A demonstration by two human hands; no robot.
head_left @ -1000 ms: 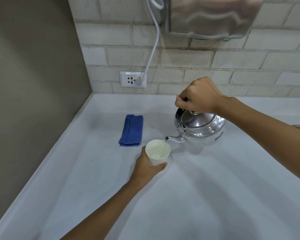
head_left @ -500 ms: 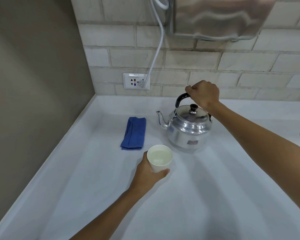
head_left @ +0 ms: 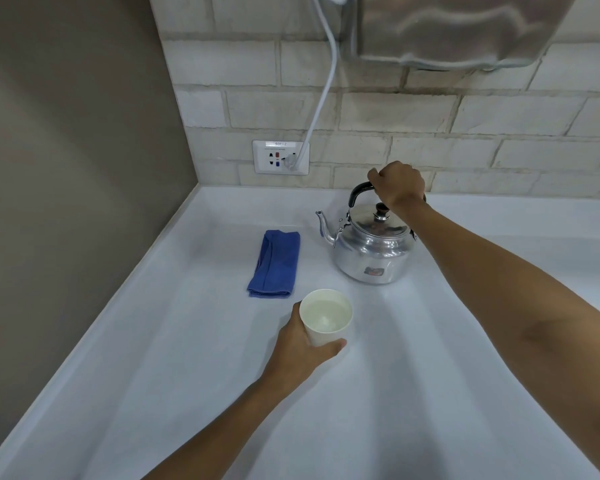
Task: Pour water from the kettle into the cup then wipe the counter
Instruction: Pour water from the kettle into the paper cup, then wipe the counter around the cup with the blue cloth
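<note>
A shiny metal kettle [head_left: 371,252] stands upright on the white counter [head_left: 413,375], its spout pointing left. My right hand [head_left: 397,183] is closed over its black handle from above. In front of it, a white paper cup [head_left: 325,317] holds water nearly to the rim. My left hand [head_left: 300,349] wraps around the cup's lower side. A folded blue cloth [head_left: 275,263] lies flat on the counter, left of the kettle and behind the cup, touched by neither hand.
A grey wall [head_left: 66,168] bounds the counter on the left and a brick wall [head_left: 465,116] at the back. A wall socket [head_left: 280,157] has a white cable [head_left: 321,95] plugged in. A steel appliance [head_left: 458,29] hangs above the kettle.
The kettle was tilted with its spout over the cup, pouring. It has swung back upright and now stands on the counter behind the cup. My left hand stays on the cup.
</note>
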